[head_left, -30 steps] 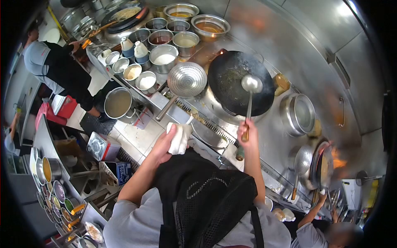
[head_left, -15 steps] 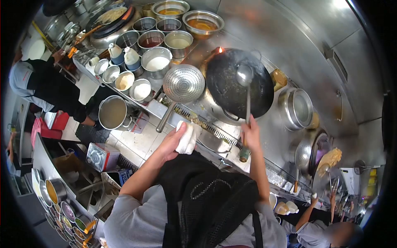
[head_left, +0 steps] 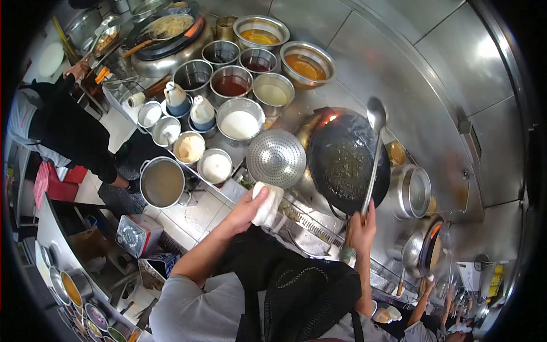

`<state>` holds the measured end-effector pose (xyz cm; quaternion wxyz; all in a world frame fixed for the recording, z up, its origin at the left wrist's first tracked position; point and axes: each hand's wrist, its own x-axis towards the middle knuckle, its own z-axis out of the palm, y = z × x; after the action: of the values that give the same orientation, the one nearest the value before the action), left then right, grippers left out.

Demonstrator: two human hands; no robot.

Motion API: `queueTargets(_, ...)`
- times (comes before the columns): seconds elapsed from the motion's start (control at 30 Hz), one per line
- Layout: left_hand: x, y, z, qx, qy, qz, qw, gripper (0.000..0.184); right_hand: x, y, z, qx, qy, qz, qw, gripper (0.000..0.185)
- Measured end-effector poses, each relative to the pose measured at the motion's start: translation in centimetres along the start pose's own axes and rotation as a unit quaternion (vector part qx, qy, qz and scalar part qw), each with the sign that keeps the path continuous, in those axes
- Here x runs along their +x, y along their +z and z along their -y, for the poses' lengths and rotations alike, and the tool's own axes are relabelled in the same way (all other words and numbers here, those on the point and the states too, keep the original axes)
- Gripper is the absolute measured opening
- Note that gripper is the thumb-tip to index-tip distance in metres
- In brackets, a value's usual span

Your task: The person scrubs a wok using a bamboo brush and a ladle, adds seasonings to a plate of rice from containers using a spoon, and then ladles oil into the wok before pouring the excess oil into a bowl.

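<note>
My left hand (head_left: 245, 212) is closed round a folded white cloth (head_left: 269, 202), held over the counter's front edge. My right hand (head_left: 361, 232) grips a long-handled ladle (head_left: 373, 165), its bowl raised beside the far right rim of a black wok (head_left: 342, 162). Shiny dark liquid covers the wok's bottom, and a flame (head_left: 330, 118) shows at its far left rim. Left of the wok lies a perforated strainer (head_left: 276, 158); its handle is largely hidden behind my left hand and the cloth.
Metal pots of sauces (head_left: 231, 85) and tubs of white powder (head_left: 215, 166) line the left. Two steel bowls of orange liquid (head_left: 306, 65) stand behind. Stacked steel pots (head_left: 413, 191) sit right. A co-worker (head_left: 62, 122) stands at left; another person's arm (head_left: 423, 296) reaches in at lower right.
The ladle has moved from over the wok's middle out to its far right rim. Smoke over the wok has thinned. At right, the other person's tilted pan of food is no longer raised.
</note>
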<state>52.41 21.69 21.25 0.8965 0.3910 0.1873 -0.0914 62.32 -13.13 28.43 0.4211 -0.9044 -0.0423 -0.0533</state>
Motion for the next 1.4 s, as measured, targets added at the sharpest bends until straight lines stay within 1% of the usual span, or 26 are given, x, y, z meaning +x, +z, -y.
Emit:
queueTargets(0.03,0.2,-0.5,-0.5,-0.001,0.001,0.005,1.0,0.052,2.7,2.3,3.8,0.16,0.059,0.032,0.985,0.062)
queueTargets(0.07,0.0,-1.0,-1.2,0.001,0.003,0.007,1.0,0.052,6.1,4.3,5.6,0.207,0.042,0.061,0.976,0.065)
queueTargets(0.13,-0.7,-1.8,-2.5,-0.02,0.014,0.0,1.0,0.052,13.1,8.1,7.6,0.235,0.038,0.108,0.965,0.067)
queueTargets(0.2,-1.8,-3.5,-3.2,-0.019,0.022,-0.006,1.0,0.052,19.2,11.7,10.1,0.274,0.067,0.138,0.949,0.07)
queueTargets(0.27,-3.3,-4.8,-4.1,-0.021,0.036,-0.052,0.998,0.052,24.6,15.1,11.9,0.282,0.109,0.192,0.934,0.056)
queueTargets(0.3,-3.2,-7.0,-2.5,-0.006,0.063,-0.085,0.994,0.05,26.3,16.7,12.8,0.284,0.102,0.192,0.934,0.056)
queueTargets(0.37,-4.2,-9.1,-2.0,0.046,0.108,-0.123,0.985,0.048,28.6,19.8,14.3,0.263,0.16,0.158,0.938,0.026)
queueTargets(0.4,-4.8,-9.7,-1.8,0.046,0.113,-0.123,0.985,0.048,30.0,20.8,14.6,0.264,0.156,0.159,0.939,0.026)
queueTargets(0.43,-5.4,-10.2,-1.8,0.027,0.124,-0.138,0.982,0.047,31.2,21.6,14.7,0.257,0.164,0.206,0.93,0.015)
queueTargets(0.47,-5.9,-10.7,-2.1,0.009,0.135,-0.153,0.979,0.046,32.4,22.5,14.8,0.249,0.172,0.253,0.919,0.011)
queueTargets(0.5,-6.4,-10.6,-2.7,0.011,0.137,-0.154,0.978,0.046,33.6,23.3,14.8,0.252,0.171,0.255,0.918,0.011)
queueTargets(0.57,-7.5,-10.1,-3.9,-0.037,0.116,-0.159,0.98,0.043,35.4,24.4,15.3,0.341,0.301,0.302,0.838,0.012)
queueTargets(0.6,-7.5,-10.4,-3.9,-0.035,0.119,-0.153,0.98,0.041,35.8,24.9,15.5,0.4,0.307,0.28,0.817,0.015)
queueTargets(0.63,-7.2,-10.9,-3.6,-0.034,0.121,-0.153,0.98,0.041,36.2,25.0,15.6,0.402,0.305,0.28,0.816,0.015)
queueTargets(0.7,-6.8,-11.3,-3.5,-0.035,0.124,-0.155,0.979,0.037,37.0,24.8,16.1,0.583,0.372,0.29,0.661,0.015)
queueTargets(0.73,-6.9,-10.8,-3.8,-0.031,0.131,-0.163,0.977,0.036,37.0,24.7,16.2,0.585,0.368,0.293,0.661,0.015)
queueTargets(0.8,-6.9,-10.0,-4.5,-0.008,0.155,-0.162,0.975,0.038,35.9,24.2,15.9,0.646,0.335,0.292,0.621,0.015)
queueTargets(0.93,-6.9,-9.5,-3.6,0.041,0.174,-0.161,0.971,0.041,33.1,21.7,15.9,0.653,0.314,0.279,0.63,0.015)
queueTargets(1.0,-6.9,-9.2,-2.9,0.071,0.18,-0.157,0.968,0.041,31.4,19.6,15.5,0.706,0.318,0.298,0.558,0.015)
queueTargets(1.1,-7.0,-8.4,-2.1,0.108,0.169,-0.138,0.97,0.043,29.1,15.9,14.4,0.735,0.271,0.311,0.538,0.016)
queueTargets(1.13,-6.9,-8.0,-1.7,0.096,0.16,-0.125,0.974,0.044,28.0,14.3,14.1,0.741,0.268,0.305,0.535,0.016)
queueTargets(1.2,-6.5,-7.0,-0.6,0.091,0.146,-0.108,0.979,0.045,25.7,10.4,13.7,0.771,0.253,0.341,0.475,0.016)
queueTargets(1.23,-6.2,-6.5,-0.1,0.092,0.144,-0.102,0.98,0.045,24.6,8.3,13.4,0.775,0.252,0.335,0.473,0.016)
queueTargets(1.3,-6.1,-5.0,1.2,0.082,0.137,-0.088,0.983,0.046,21.9,3.7,12.4,0.772,0.246,0.367,0.456,0.014)
queueTargets(1.37,-6.6,-2.1,1.8,0.056,0.133,-0.079,0.986,0.048,18.3,-0.9,11.7,0.776,0.25,0.356,0.457,0.013)
queueTargets(1.4,-7.1,-0.6,2.1,0.051,0.114,-0.074,0.989,0.049,16.4,-3.1,11.2,0.769,0.259,0.343,0.472,0.013)
